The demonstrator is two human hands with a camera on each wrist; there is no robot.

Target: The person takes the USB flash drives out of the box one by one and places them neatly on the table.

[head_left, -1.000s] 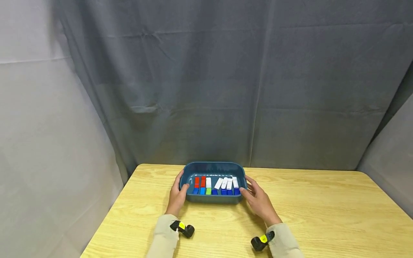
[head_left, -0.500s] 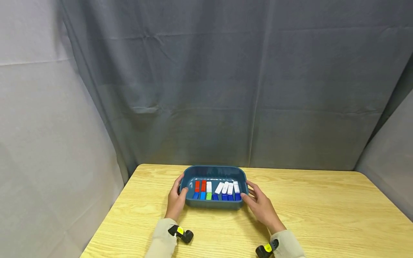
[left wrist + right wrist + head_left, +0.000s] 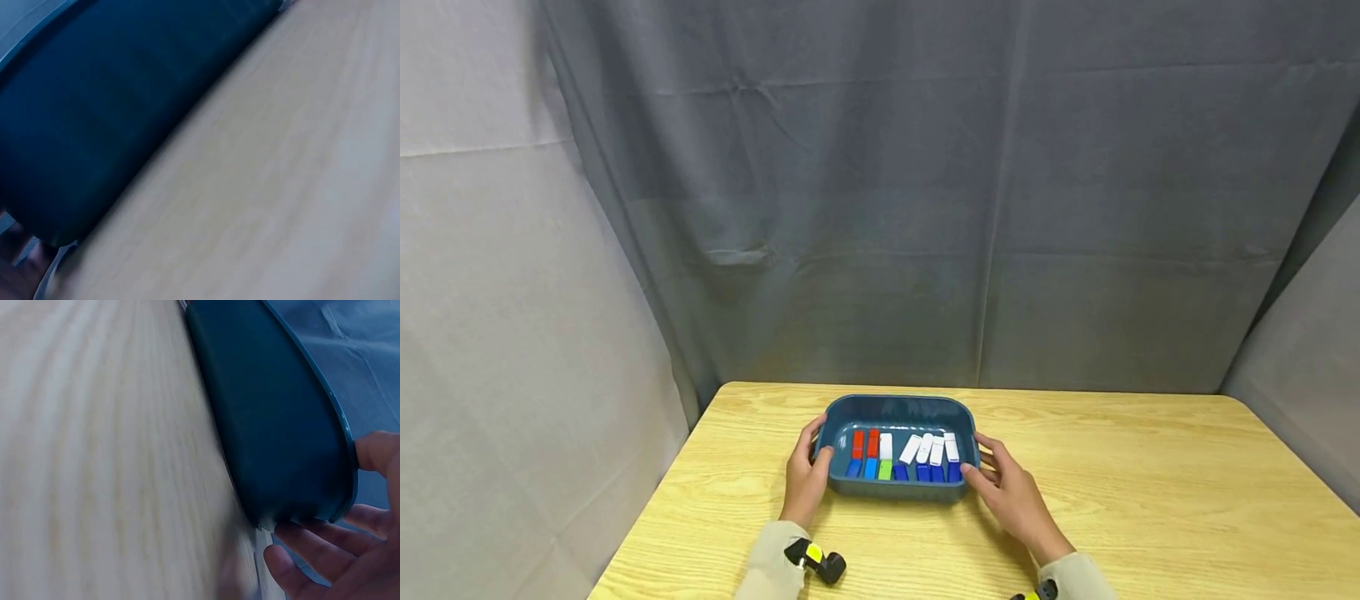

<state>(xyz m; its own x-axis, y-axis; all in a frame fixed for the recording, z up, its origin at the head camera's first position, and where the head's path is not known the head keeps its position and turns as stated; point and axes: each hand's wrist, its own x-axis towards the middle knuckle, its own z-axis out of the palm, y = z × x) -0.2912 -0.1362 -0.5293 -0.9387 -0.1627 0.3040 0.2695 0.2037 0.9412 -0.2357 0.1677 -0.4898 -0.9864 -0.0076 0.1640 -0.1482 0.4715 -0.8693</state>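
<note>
A dark teal plastic tub [image 3: 898, 492] stands near the middle of the table, its open top facing up. My left hand [image 3: 807, 485] grips its left end, thumb over the rim and fingers along the outer side. At the right end my right hand [image 3: 1013, 500] holds it the same way. Inside, a row of small white pieces [image 3: 925, 448], red pieces [image 3: 857, 444] and blue pieces [image 3: 922, 472] lies along the near side, with one green piece [image 3: 885, 469] among them. The right wrist view shows fingers [image 3: 319, 550] under the tub's end [image 3: 275, 425].
The wood-grain table [image 3: 1150, 483] extends well to the right of the tub. A grey curtain [image 3: 880, 208] hangs behind its far edge, with a pale cloth wall [image 3: 535, 333] on the left. A small black camera [image 3: 827, 568] is strapped to the left sleeve.
The tub has come nearer, away from the table's far edge, with both hands keeping hold of its ends. The small pieces in it keep their arrangement.
</note>
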